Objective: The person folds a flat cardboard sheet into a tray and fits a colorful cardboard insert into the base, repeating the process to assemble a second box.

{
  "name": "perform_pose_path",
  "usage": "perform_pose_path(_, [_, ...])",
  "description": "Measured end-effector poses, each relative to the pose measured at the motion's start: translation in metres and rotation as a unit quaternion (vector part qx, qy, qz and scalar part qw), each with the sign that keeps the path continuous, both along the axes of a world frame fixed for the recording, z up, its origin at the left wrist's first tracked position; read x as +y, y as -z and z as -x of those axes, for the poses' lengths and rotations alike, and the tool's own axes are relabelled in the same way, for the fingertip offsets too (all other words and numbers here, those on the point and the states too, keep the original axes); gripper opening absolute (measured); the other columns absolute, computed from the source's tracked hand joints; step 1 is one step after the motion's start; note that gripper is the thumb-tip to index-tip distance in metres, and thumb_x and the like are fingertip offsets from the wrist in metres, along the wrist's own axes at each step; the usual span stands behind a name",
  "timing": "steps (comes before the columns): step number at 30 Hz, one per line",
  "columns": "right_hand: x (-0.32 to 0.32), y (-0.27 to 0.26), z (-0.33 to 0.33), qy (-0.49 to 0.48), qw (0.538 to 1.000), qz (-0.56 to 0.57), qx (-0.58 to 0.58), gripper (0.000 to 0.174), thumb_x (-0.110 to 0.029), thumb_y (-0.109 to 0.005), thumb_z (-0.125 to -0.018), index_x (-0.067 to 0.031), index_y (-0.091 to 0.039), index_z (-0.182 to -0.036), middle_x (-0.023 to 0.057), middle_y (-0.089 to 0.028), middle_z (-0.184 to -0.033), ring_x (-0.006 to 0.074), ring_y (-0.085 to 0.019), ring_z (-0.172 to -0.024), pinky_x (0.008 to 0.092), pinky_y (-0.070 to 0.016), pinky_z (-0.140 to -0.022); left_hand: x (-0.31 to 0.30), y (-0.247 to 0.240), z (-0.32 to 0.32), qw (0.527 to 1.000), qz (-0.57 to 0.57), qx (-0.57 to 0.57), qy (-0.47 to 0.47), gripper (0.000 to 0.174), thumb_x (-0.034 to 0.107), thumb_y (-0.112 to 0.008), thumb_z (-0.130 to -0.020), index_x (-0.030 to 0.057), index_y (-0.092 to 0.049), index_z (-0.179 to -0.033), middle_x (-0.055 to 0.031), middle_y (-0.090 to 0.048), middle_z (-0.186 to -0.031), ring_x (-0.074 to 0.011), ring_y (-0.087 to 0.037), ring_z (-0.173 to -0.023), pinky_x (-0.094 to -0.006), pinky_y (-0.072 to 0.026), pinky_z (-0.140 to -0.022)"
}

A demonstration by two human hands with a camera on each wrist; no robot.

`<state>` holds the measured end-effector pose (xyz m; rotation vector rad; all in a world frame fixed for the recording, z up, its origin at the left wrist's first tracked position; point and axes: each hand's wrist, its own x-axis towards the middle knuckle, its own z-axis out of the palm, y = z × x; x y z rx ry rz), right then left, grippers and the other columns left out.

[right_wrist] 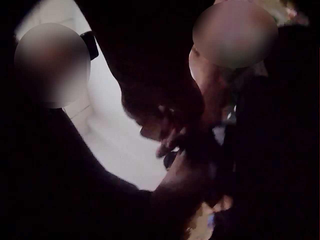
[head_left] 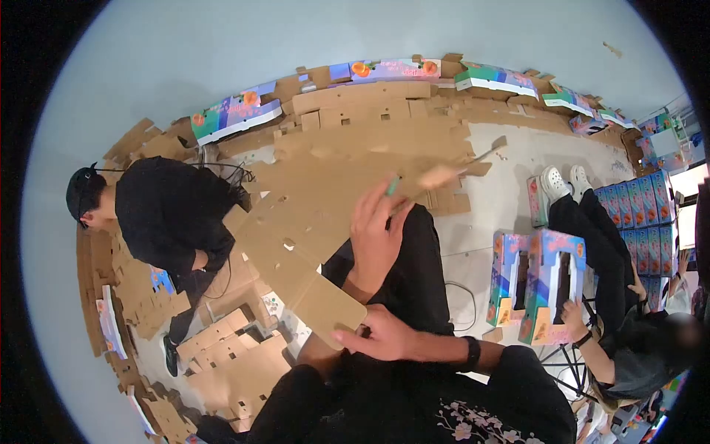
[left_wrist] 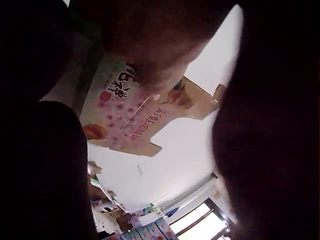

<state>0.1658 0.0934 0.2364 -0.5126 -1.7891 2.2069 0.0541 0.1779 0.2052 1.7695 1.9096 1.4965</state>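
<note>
A flat cardboard box blank (head_left: 299, 263) slants across the lap, plain brown side up in the head view. My right hand (head_left: 386, 337) grips its near corner, thumb on top, with a dark band at the wrist. Beyond it, my left hand (head_left: 376, 240) is raised over the thigh. Its fingertips pinch a small green object (head_left: 393, 185), mostly hidden by the fingers. Peaches and pink lettering cover a printed cardboard face (left_wrist: 132, 112) in the left wrist view. A blurred tan shape (head_left: 440, 177) lies just past the left fingertips. The right wrist view is mostly dark.
More brown cardboard (head_left: 333, 159) covers the floor ahead, with printed strips (head_left: 399, 70) along the wall. A person in black (head_left: 166, 214) bends over at left. At right, a seated person's hand (head_left: 573, 318) touches a printed box (head_left: 547, 285), near stacked boxes (head_left: 643, 203).
</note>
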Motion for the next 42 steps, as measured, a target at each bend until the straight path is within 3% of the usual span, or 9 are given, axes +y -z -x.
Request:
perform_pose_path(5, [0.027,0.039,-0.069,0.173,0.903,-0.388,-0.068,0.022,-0.015,-0.073,-0.088,-0.0044,-0.066,-0.106,0.0134,-0.069,-0.089,0.0255,-0.071,-0.082,0.0382,-0.0556,-0.069,-0.062,-0.004,0.022,0.985,-0.070,-0.053,0.147,0.023,0.003,-0.077,-0.079,0.0019,-0.067,-0.100,-0.0171,-0.069,-0.127,-0.0382,-0.065,-0.117,-0.0452,-0.0517,-0.100])
perform_pose_path(7, [0.017,0.099,-0.123,0.442,0.789,-0.366,-0.218,0.027,-0.011,-0.071,-0.088,-0.0006,-0.062,-0.111,0.0163,-0.067,-0.106,0.0287,-0.064,-0.098,0.0408,-0.0522,-0.084,-0.097,-0.011,0.030,0.968,-0.054,-0.108,0.222,0.027,0.005,-0.078,-0.080,0.0023,-0.067,-0.105,-0.0187,-0.070,-0.125,-0.0384,-0.065,-0.118,-0.0466,-0.0512,-0.102])
perform_pose_path(10, [0.030,0.053,-0.134,0.649,0.745,-0.153,0.004,0.036,-0.005,-0.071,-0.089,-0.0047,-0.059,-0.123,0.0116,-0.058,-0.117,0.0220,-0.060,-0.099,0.0352,-0.0510,-0.087,-0.151,0.007,0.028,0.930,-0.059,-0.243,0.269,0.029,0.015,-0.076,-0.088,0.0030,-0.066,-0.112,-0.0209,-0.069,-0.125,-0.0396,-0.063,-0.121,-0.0504,-0.0487,-0.105])
perform_pose_path(13, [-0.011,0.032,-0.162,0.474,0.782,-0.371,-0.160,0.031,-0.020,-0.073,-0.090,-0.0026,-0.061,-0.112,0.0122,-0.061,-0.112,0.0248,-0.061,-0.103,0.0354,-0.0508,-0.088,-0.206,0.031,0.025,0.902,-0.028,-0.346,0.256,0.031,0.023,-0.070,-0.095,0.0018,-0.063,-0.117,-0.0235,-0.062,-0.135,-0.0387,-0.057,-0.130,-0.0534,-0.0439,-0.110])
perform_pose_path(20, [-0.044,0.035,-0.180,0.334,0.888,-0.263,-0.173,0.033,0.012,-0.056,-0.089,0.0001,-0.066,-0.119,0.0165,-0.070,-0.113,0.0251,-0.070,-0.095,0.0353,-0.0553,-0.083,-0.270,0.104,0.030,0.920,0.101,-0.377,0.030,0.055,0.034,-0.054,-0.105,-0.0021,-0.046,-0.146,-0.0243,-0.045,-0.153,-0.0333,-0.045,-0.142,-0.0469,-0.0359,-0.119])
perform_pose_path(27, [-0.018,0.107,-0.252,0.494,0.602,-0.483,-0.402,0.042,-0.005,-0.067,-0.092,0.0028,-0.056,-0.132,0.0162,-0.067,-0.116,0.0308,-0.065,-0.106,0.0404,-0.0500,-0.095,-0.256,0.133,0.032,0.844,0.059,-0.533,-0.017,0.058,0.029,-0.057,-0.102,0.0023,-0.042,-0.150,-0.0213,-0.042,-0.156,-0.0369,-0.041,-0.144,-0.0488,-0.0337,-0.119])
perform_pose_path(28, [-0.017,0.109,-0.274,0.468,0.755,-0.236,-0.393,0.046,-0.009,-0.067,-0.094,0.0024,-0.053,-0.137,0.0147,-0.066,-0.122,0.0265,-0.063,-0.111,0.0388,-0.0493,-0.096,-0.255,0.131,0.032,0.853,0.065,-0.518,-0.013,0.057,0.028,-0.058,-0.100,0.0026,-0.044,-0.149,-0.0210,-0.043,-0.156,-0.0367,-0.042,-0.143,-0.0485,-0.0343,-0.118])
perform_pose_path(30, [-0.014,0.100,-0.302,0.327,0.882,0.089,-0.327,0.053,-0.014,-0.063,-0.099,0.0004,-0.046,-0.147,0.0108,-0.060,-0.136,0.0168,-0.057,-0.122,0.0335,-0.0483,-0.099,-0.255,0.126,0.035,0.872,0.081,-0.483,0.001,0.057,0.027,-0.061,-0.098,0.0032,-0.047,-0.147,-0.0204,-0.045,-0.154,-0.0364,-0.044,-0.142,-0.0477,-0.0354,-0.117])
perform_pose_path(42, [-0.047,0.023,-0.289,0.377,0.907,0.187,-0.010,0.084,-0.025,-0.082,-0.082,0.0004,-0.040,-0.150,0.0128,-0.055,-0.143,0.0227,-0.055,-0.130,0.0393,-0.0438,-0.109,-0.246,0.026,0.051,0.940,0.221,-0.139,0.218,0.056,0.017,-0.080,-0.080,0.0071,-0.067,-0.134,-0.0155,-0.058,-0.146,-0.0350,-0.054,-0.133,-0.0440,-0.0422,-0.110])
